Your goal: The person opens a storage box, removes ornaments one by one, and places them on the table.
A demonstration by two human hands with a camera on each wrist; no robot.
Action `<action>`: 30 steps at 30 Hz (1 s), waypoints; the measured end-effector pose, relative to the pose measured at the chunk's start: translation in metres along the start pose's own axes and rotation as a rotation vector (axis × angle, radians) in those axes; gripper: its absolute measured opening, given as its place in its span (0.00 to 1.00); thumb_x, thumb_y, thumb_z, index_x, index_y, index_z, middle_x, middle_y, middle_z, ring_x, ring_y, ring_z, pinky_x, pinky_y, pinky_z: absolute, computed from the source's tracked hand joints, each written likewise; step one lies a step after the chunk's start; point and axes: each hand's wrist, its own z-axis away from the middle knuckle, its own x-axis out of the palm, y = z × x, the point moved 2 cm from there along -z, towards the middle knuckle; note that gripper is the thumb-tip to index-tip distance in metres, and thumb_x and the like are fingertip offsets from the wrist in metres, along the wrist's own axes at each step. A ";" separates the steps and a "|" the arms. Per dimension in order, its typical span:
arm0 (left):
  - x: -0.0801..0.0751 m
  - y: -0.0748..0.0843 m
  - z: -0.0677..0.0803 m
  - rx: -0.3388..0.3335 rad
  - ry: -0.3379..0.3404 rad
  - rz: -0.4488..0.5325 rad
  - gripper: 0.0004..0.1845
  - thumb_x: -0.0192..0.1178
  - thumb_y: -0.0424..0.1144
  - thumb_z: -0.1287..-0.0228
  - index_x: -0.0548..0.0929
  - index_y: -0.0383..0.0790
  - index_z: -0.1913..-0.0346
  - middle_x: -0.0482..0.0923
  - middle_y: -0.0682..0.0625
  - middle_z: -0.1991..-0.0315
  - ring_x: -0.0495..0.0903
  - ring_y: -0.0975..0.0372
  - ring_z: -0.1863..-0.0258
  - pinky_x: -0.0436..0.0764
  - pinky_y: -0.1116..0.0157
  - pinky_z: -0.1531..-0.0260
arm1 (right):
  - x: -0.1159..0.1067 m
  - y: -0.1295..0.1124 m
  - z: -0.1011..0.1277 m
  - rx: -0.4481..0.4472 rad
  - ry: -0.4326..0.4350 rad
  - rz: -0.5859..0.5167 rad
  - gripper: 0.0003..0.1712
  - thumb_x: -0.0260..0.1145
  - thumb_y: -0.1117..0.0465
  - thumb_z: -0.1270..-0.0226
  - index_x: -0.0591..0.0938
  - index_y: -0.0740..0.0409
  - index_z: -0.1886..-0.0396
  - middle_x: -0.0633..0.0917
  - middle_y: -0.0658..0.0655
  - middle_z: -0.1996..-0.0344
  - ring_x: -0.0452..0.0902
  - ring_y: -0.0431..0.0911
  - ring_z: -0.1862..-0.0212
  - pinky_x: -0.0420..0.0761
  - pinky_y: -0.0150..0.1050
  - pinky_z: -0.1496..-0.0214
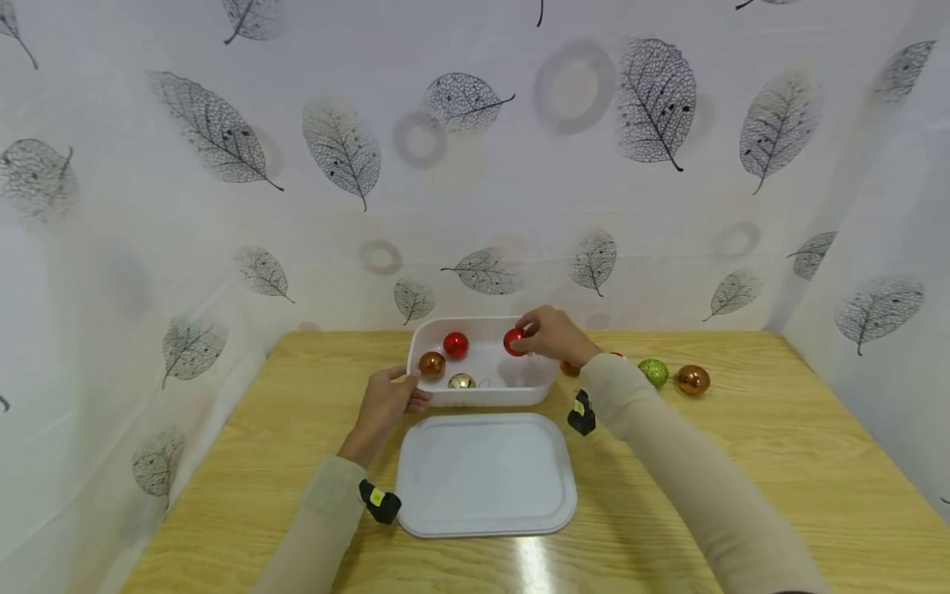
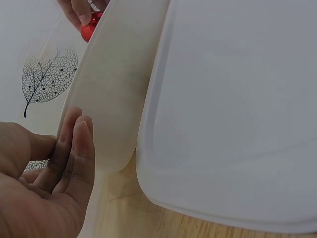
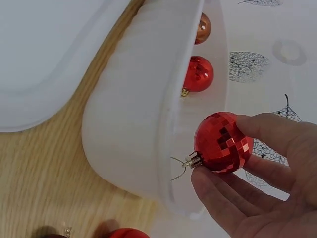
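A white plastic box [image 1: 482,398] stands toward the back of the table. My left hand [image 1: 387,403] grips its front left corner, thumb at the rim and fingers against the outer wall. Over the right part of the box, my right hand [image 1: 552,334] pinches a red faceted Christmas bauble [image 3: 223,144] between thumb and fingers. Its gold cap and wire loop point toward the box wall in the right wrist view. Inside the box lie a red bauble [image 1: 456,345], a copper bauble [image 1: 432,365] and a gold bauble [image 1: 462,381], partly hidden by the front wall.
A white lid [image 1: 486,474] lies flat in front of the box. Right of the box are a green glitter bauble [image 1: 653,373], a copper bauble [image 1: 693,379] and an orange-brown bauble [image 1: 570,369]. The right sleeve partly hides a red one. A leaf-patterned curtain [image 1: 505,206] hangs behind the table.
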 end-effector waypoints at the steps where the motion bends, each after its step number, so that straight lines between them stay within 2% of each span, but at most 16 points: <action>1: 0.000 0.000 0.000 0.001 -0.001 0.002 0.23 0.52 0.36 0.20 0.70 0.24 0.32 0.86 0.40 0.68 0.86 0.61 0.74 0.88 0.67 0.69 | -0.002 0.000 0.001 0.003 0.000 0.005 0.25 0.70 0.62 0.31 0.79 0.72 0.40 0.85 0.70 0.49 0.83 0.59 0.50 0.86 0.50 0.47; 13: -0.002 -0.003 -0.001 0.023 -0.012 0.025 0.23 0.53 0.35 0.21 0.69 0.21 0.32 0.86 0.39 0.69 0.86 0.60 0.74 0.88 0.67 0.70 | -0.032 0.001 0.018 0.041 0.043 -0.003 0.28 0.71 0.56 0.32 0.79 0.66 0.37 0.83 0.70 0.44 0.80 0.61 0.44 0.83 0.55 0.42; 19: -0.002 -0.002 0.000 0.024 -0.015 0.023 0.24 0.53 0.35 0.21 0.69 0.21 0.32 0.86 0.38 0.68 0.86 0.61 0.74 0.88 0.68 0.70 | -0.051 0.011 0.034 0.053 0.053 -0.010 0.28 0.70 0.55 0.30 0.79 0.65 0.36 0.82 0.70 0.43 0.83 0.60 0.48 0.85 0.53 0.45; 24: -0.002 -0.002 0.001 0.026 -0.013 0.036 0.23 0.53 0.36 0.21 0.69 0.21 0.33 0.86 0.38 0.69 0.86 0.60 0.74 0.88 0.68 0.70 | -0.065 0.025 0.047 0.075 0.065 -0.057 0.29 0.69 0.53 0.29 0.78 0.64 0.35 0.81 0.70 0.42 0.85 0.57 0.52 0.87 0.49 0.49; 30: -0.002 -0.002 0.001 0.031 -0.015 0.033 0.23 0.53 0.35 0.21 0.69 0.21 0.33 0.86 0.38 0.69 0.86 0.60 0.75 0.88 0.67 0.70 | -0.083 0.037 0.067 0.088 0.085 -0.085 0.29 0.68 0.53 0.29 0.77 0.65 0.35 0.81 0.71 0.43 0.86 0.53 0.56 0.87 0.50 0.48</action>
